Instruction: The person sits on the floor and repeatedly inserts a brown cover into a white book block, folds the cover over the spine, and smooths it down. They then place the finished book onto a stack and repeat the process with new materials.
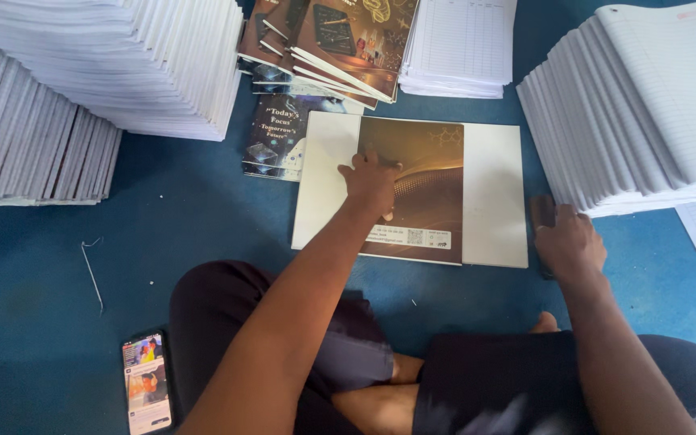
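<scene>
On the blue carpeted floor (203, 209), straight in front of the person's crossed legs, lies a brown printed book cover with white flaps spread open flat (432, 189), its printed side up and its long edge running across the view. The left hand (370, 184) presses down on it, fingers curled and knuckles raised at the seam where the left white flap meets the brown panel; that grip looks meant to pin the sheet flat or crease the fold rather than lift it.

The right hand (567, 242) rests off the cover's right edge, closed around a small dark block-shaped object (543, 213) that stands against the floor. What that object is I cannot tell, as the hand hides most of it.

Stock is ranged within arm's reach. Tall fanned stacks of white ruled paper pads (638, 113) sit toward the right edge of the floor, and more white pads (106, 64) fill the far left corner. A loose pile of brown and dark printed covers (324, 40) lies just beyond the open cover, with a flat sheaf of ruled white sheets (461, 48) beside it. A black smartphone with a lit screen (147, 383) lies by the left knee, clear of the work.
</scene>
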